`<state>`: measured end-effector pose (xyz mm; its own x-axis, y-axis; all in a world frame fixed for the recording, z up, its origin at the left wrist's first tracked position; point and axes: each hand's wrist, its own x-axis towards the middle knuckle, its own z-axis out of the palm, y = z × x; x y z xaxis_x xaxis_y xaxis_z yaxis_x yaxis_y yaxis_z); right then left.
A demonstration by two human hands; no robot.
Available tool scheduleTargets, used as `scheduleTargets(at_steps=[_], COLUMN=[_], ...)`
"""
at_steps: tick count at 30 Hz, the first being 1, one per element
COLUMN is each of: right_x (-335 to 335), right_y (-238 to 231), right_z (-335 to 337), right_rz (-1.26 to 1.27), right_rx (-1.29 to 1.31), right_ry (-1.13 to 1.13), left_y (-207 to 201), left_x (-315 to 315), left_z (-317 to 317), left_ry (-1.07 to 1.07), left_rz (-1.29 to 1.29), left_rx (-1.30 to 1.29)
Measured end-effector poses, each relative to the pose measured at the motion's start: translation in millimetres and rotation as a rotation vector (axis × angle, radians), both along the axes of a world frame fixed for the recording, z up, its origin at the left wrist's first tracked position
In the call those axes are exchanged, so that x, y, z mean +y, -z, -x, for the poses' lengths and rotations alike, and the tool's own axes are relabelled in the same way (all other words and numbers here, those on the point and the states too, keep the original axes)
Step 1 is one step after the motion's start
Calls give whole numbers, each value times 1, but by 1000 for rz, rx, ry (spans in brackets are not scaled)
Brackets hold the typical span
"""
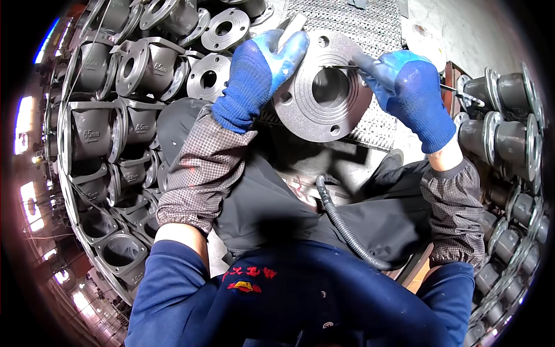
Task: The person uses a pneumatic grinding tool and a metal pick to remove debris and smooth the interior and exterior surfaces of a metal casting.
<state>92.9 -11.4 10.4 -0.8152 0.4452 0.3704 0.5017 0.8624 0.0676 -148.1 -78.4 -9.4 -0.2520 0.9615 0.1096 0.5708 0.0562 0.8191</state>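
Note:
A grey cast-iron flanged part point(351, 113) faces up in front of me, with a round bore, ringed grooves and several bolt holes. My left hand point(257, 75), in a blue coated glove, grips its upper left rim. A pale, flat-edged piece point(293, 28) shows between thumb and fingers; I cannot tell whether it belongs to the casting. My right hand point(407, 87), gloved alike, is closed round a thin metal rod-like tool point(342, 67). The tool's tip lies over the bore's upper edge, and its other end pokes out beyond the hand. My right fingertips are at the flange's right rim.
Stacked grey flanged castings point(89, 130) crowd the left side, and more castings point(514, 141) line the right. Beneath the work lies a textured metal surface point(370, 29). A ribbed grey hose point(344, 225) curves between my legs.

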Motion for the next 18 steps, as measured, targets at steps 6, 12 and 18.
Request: scheduleTargets(at_steps=[6, 12, 18], right_x=[-3, -27, -52], right_y=[-12, -4, 36], right_z=[1, 3, 26], right_rz=[972, 1304, 861], right_rx=[901, 878, 818], right_ry=[107, 292, 219], left_y=[-6, 3, 0], left_x=[-5, -6, -14], left_z=[1, 9, -3], left_ry=[88, 302, 348], left_rz=[-82, -320, -245], left_rx=[-164, 53, 93])
